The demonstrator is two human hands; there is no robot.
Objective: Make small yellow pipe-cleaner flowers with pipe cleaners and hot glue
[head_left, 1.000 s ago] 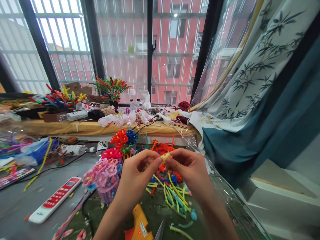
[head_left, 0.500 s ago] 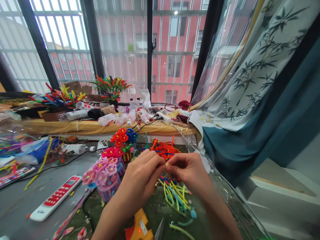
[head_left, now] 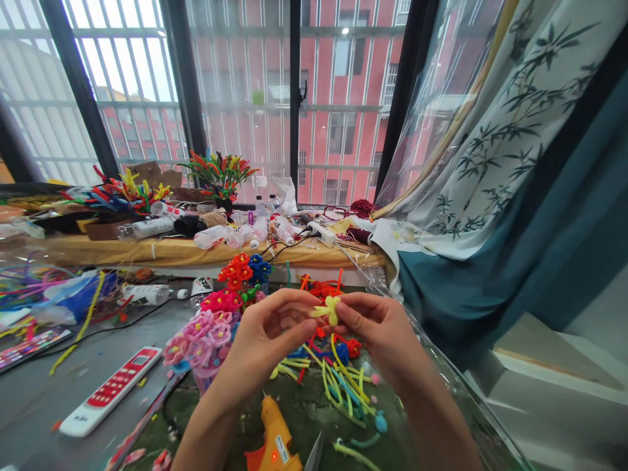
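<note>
A small yellow pipe-cleaner flower (head_left: 330,310) with several petals is held up over the table. My right hand (head_left: 375,327) pinches its right side between thumb and fingertips. Just left of the flower is my left hand (head_left: 267,330), thumb and curved fingers apart with a gap between them; whether a fingertip touches a petal, I cannot tell. Below both hands lie yellow and blue pipe cleaners (head_left: 343,386). An orange glue gun (head_left: 275,435) with a lit red light rests nearer me, beside a scissor-like metal blade (head_left: 314,451).
Pink pipe-cleaner flowers (head_left: 203,337) stand left of my hands, with red flowers (head_left: 235,270) behind. A white remote control (head_left: 112,389) lies on the left. Plastic bottles (head_left: 212,236) and a power strip (head_left: 321,233) lie on the window ledge; a curtain (head_left: 456,288) hangs at right.
My hands have moved slightly apart, and my left fingers have spread from a pinch. The yellow flower, mostly hidden before, now shows between them.
</note>
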